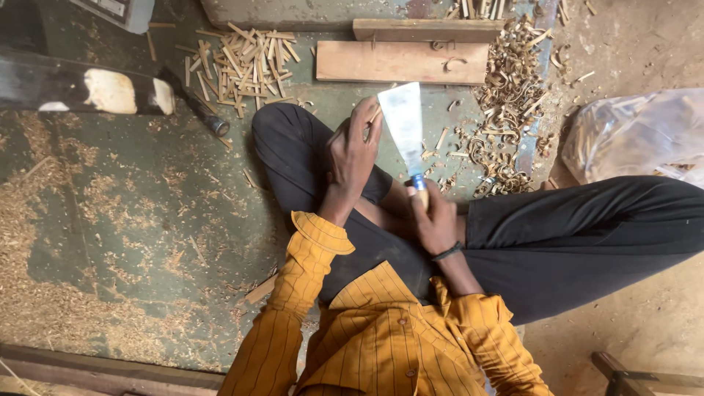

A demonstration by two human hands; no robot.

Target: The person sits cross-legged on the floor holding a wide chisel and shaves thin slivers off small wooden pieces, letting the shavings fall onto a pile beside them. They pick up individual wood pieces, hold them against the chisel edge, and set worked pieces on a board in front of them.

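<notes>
My left hand point(352, 155) rests on my raised knee in black trousers and pinches a thin wooden stick point(375, 116) between its fingertips. The stick's tip lies against a flattened white tube point(402, 121). My right hand point(434, 221), with a black band on the wrist, grips the tube at its blue-capped end point(419, 182), so the crimped flat end points away from me. I sit cross-legged on the floor in a mustard striped shirt.
A pile of short wooden sticks point(246, 62) lies ahead on the left. Two wooden planks point(402, 61) sit ahead, with curled shavings point(507, 110) to their right. A clear plastic bag point(638, 136) is at right. Sawdust covers the green floor point(132, 220).
</notes>
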